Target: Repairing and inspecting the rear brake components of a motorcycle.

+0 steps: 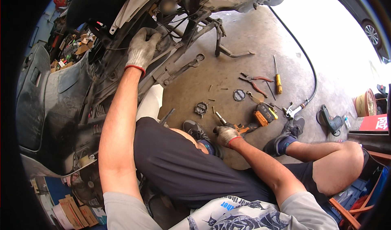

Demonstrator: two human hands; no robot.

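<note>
My left hand [142, 49], in a grey-white knit glove with a red cuff, reaches into the exposed frame of a scooter [179, 42]. Its fingers are curled against parts beside thin cables; what they grip is hidden. Low between my feet, my gloved right hand [228, 136] is closed around an orange and black cordless impact driver [243, 130]. A long socket [220, 117] sticks out at its front, and the battery [264, 113] points away to the right. On the floor close by lie a dark round part [201, 109], a round metal cover [239, 94] and several bolts [212, 100].
Red-handled pliers [257, 85] and a yellow screwdriver [278, 83] lie farther out. A blow gun [295, 110] on a black hose [307, 54] rests by my right shoe [291, 130]. Right of it is a dark pistol-shaped tool [330, 121]. Scooter bodywork [61, 103] fills the left.
</note>
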